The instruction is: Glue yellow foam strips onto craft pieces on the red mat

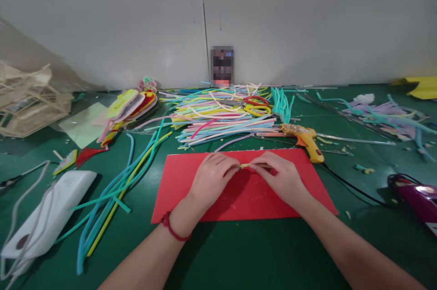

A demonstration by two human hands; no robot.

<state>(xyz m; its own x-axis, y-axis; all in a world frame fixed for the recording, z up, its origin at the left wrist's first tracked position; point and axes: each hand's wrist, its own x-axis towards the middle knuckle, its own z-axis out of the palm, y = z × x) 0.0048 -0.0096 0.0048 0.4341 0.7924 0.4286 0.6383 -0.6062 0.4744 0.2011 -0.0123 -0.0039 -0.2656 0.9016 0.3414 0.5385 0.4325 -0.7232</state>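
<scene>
Over a red board (177,190), my left hand (212,176) and my right hand (280,175) meet fingertip to fingertip. Both pinch a short, thin yellow strip (245,165), one at each end. Most of it is hidden by the fingers, so its full length does not show. A thin brownish edge appears beneath my right fingers; I cannot make out what it is. A red cord bracelet (175,227) circles my left wrist. The red board lies flat on the green table (239,262).
Behind the board lie piled colored soft strips (225,128) and scissors (257,107). A yellow glue gun (309,142) rests right, its cord trailing to the side. At left are loose strips (126,176), a white power strip (58,212) and a stick model (30,99). A phone (222,66) leans on the wall.
</scene>
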